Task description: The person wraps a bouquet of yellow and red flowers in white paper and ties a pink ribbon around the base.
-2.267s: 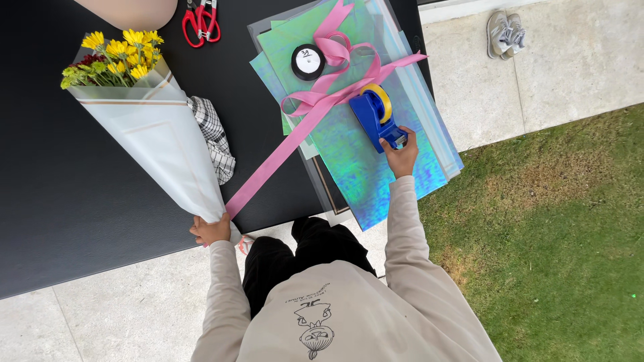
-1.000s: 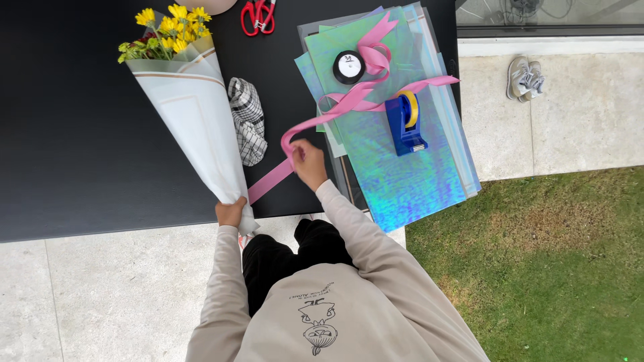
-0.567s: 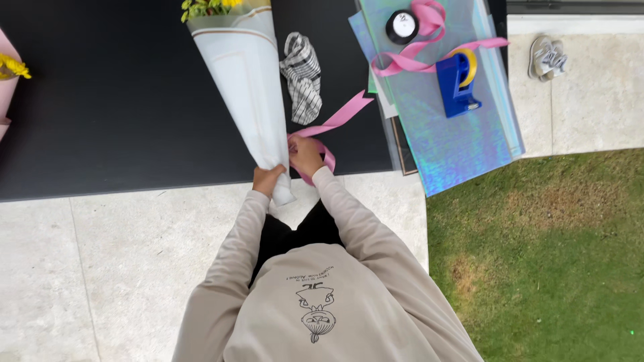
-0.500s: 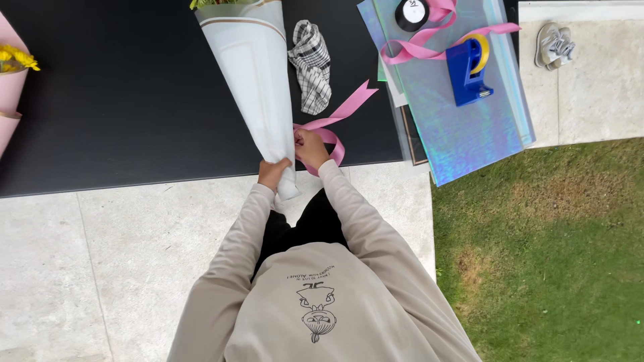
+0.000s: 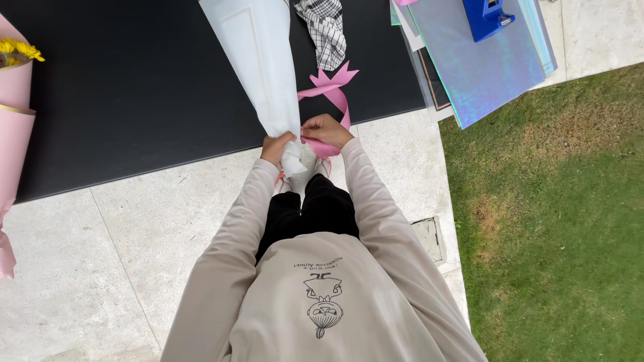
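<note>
Far left: second bouquet in pink wrap (image 5: 15,134) with yellow flowers, lying at the edge of the black table (image 5: 121,87), untouched

Centre: white paper bouquet cone (image 5: 258,60) lies on the table, narrow end at the near edge. Left hand (image 5: 276,147) is closed round that narrow neck – the right place to hold, since stems bunch there and the paper is backed. Higher up the cone is hollow; looks light, thin, likely to crease or crush

Right hand (image 5: 325,129) pinches the pink ribbon (image 5: 330,94) right beside the neck; ribbon loops away across the table, notched tail lying far. Soft, limp, probably slick – needs tension or it'll slide down the taper

Right: checked cloth (image 5: 325,30), iridescent wrapping sheets (image 5: 476,60), blue tape dispenser (image 5: 488,17) on top
</note>
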